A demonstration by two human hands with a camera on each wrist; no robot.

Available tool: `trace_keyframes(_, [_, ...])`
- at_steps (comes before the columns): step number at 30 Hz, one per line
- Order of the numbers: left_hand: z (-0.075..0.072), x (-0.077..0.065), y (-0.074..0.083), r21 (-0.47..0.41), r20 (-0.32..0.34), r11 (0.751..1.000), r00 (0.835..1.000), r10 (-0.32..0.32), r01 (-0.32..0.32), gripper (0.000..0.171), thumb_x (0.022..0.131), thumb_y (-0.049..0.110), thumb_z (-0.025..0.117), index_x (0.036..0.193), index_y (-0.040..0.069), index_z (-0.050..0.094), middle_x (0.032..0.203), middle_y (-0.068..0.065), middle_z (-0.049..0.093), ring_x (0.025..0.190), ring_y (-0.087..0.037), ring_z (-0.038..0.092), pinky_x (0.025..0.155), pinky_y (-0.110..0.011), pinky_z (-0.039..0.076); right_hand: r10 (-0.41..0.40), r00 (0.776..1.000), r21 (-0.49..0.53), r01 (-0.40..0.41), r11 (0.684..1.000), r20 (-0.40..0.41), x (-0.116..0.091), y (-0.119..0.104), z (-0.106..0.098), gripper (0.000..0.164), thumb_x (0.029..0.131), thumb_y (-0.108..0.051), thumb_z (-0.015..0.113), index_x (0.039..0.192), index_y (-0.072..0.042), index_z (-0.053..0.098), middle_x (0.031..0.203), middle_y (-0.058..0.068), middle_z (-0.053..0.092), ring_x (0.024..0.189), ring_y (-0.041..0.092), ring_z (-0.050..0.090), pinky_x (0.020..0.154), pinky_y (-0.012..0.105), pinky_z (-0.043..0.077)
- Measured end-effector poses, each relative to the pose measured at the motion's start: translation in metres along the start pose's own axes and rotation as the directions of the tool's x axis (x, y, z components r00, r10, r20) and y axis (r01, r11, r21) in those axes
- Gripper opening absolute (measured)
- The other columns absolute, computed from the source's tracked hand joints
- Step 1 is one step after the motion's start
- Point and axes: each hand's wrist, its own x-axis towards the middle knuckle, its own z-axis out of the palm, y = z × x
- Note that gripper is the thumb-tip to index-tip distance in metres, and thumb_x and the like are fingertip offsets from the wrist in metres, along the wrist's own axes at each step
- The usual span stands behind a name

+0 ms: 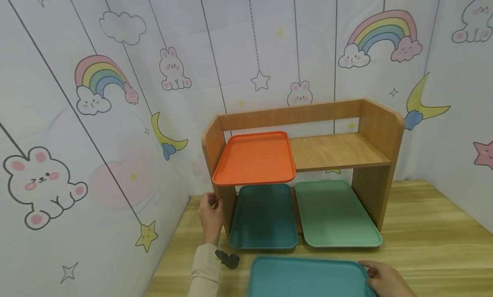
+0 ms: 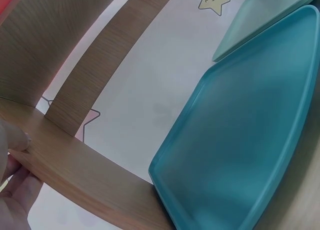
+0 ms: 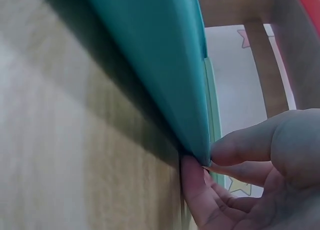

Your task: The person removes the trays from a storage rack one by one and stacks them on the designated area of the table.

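Right grip [image 1: 389, 280]: pinching the front tray [image 1: 308, 277] by its far right corner, thumb against fingers.
Front tray: to the right grip's left, over the desk [image 1: 431, 237]; near end out of view, so its long axis cannot be told.
Nearer hand: right.
Left grip [image 1: 211, 213]: pinching the left panel [image 2: 95, 177] of the wooden shelf [image 1: 335, 150].
Just beyond front tray: dark teal tray [image 1: 265, 220] and green tray [image 1: 335, 215], side by side.
Upper board, left: orange tray [image 1: 256, 158].

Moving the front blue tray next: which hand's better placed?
Right hand, I'd say: its fingers pinch the front blue tray at one corner. The left hand is farther off, gripping the wooden side panel.
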Motion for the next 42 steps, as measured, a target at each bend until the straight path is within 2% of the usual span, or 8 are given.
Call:
trace_keyframes(9, [0.000,0.001,0.000,0.024,0.010,0.999,1.000,-0.022,0.022,0.014,0.082,-0.002,0.067,0.093,0.001,0.060,0.090,-0.016,0.063,0.084,-0.030,0.065,0.074,-0.043,0.058,-0.027,1.000,-0.053,0.027,0.998,0.003,0.001,-0.002,0.000,0.042,0.077,0.003,0.059,0.120,0.008,0.059,0.078,0.004,0.054,0.072,0.019,0.048,0.064,0.033,0.042])
trace_keyframes(15, [0.001,0.001,0.000,0.027,0.001,0.999,1.000,-0.018,0.018,0.014,0.081,-0.003,0.067,0.092,0.001,0.060,0.089,-0.016,0.063,0.083,-0.029,0.065,0.073,-0.044,0.058,-0.055,0.998,-0.055,0.057,0.997,0.040,-0.005,-0.010,-0.013,0.043,0.087,-0.010,0.062,0.124,0.011,0.053,0.086,0.005,0.058,0.078,0.020,0.052,0.066,0.034,0.046])
trace_keyframes(21, [0.001,0.000,0.001,0.022,0.008,0.999,1.000,-0.026,0.026,0.014,0.082,-0.004,0.067,0.093,0.000,0.059,0.089,-0.017,0.063,0.083,-0.030,0.064,0.074,-0.044,0.058,-0.120,0.984,-0.045,0.115,0.992,-0.135,-0.017,-0.040,-0.033,0.060,0.093,-0.025,0.059,0.137,0.011,0.038,0.115,0.026,0.060,0.101,0.034,0.061,0.078,0.047,0.053])
trace_keyframes(26, [0.002,-0.001,0.001,0.017,0.006,0.999,1.000,-0.027,0.027,0.013,0.082,-0.003,0.067,0.092,0.001,0.059,0.089,-0.017,0.063,0.083,-0.030,0.065,0.074,-0.045,0.058,-0.162,0.963,0.118,0.191,0.974,-0.215,-0.023,-0.075,-0.046,0.074,0.097,-0.038,0.053,0.147,0.005,0.019,0.135,0.029,0.046,0.118,0.043,0.051,0.084,0.048,0.053])
trace_keyframes(30, [0.001,0.000,0.001,0.018,-0.006,1.000,1.000,-0.023,0.023,0.013,0.082,-0.003,0.067,0.092,0.001,0.060,0.088,-0.017,0.064,0.082,-0.031,0.065,0.073,-0.045,0.058,-0.168,0.956,0.269,0.232,0.935,-0.240,-0.022,-0.107,-0.053,0.082,0.096,-0.043,0.051,0.150,0.000,0.008,0.142,0.026,0.038,0.126,0.042,0.043,0.092,0.055,0.047])
trace_keyframes(33, [0.000,0.000,0.002,0.017,0.002,0.999,1.000,-0.029,0.029,0.013,0.082,-0.002,0.067,0.092,0.001,0.060,0.090,-0.017,0.064,0.083,-0.031,0.065,0.074,-0.045,0.058,-0.164,0.953,0.368,0.253,0.895,-0.254,-0.021,-0.128,-0.054,0.084,0.095,-0.043,0.053,0.152,-0.005,0.004,0.143,0.021,0.037,0.124,0.031,0.049,0.098,0.053,0.044])
trace_keyframes(39, [0.001,-0.001,0.003,0.033,0.007,0.999,0.999,-0.040,0.040,0.013,0.083,-0.003,0.066,0.093,0.001,0.059,0.091,-0.017,0.063,0.085,-0.030,0.065,0.075,-0.044,0.058,-0.182,0.939,0.524,0.316,0.791,-0.292,-0.013,-0.159,-0.048,0.077,0.096,-0.032,0.055,0.152,-0.009,0.007,0.141,0.015,0.038,0.100,-0.007,0.057,0.092,0.021,0.050])
trace_keyframes(42, [0.001,-0.001,0.003,0.039,0.004,0.998,0.999,-0.043,0.043,0.013,0.083,-0.003,0.067,0.093,0.001,0.059,0.092,-0.017,0.063,0.085,-0.030,0.065,0.075,-0.044,0.058,-0.188,0.928,0.595,0.354,0.722,-0.323,-0.009,-0.174,-0.045,0.071,0.096,-0.024,0.056,0.151,-0.008,0.014,0.138,0.016,0.039,0.096,-0.008,0.057,0.086,0.014,0.050])
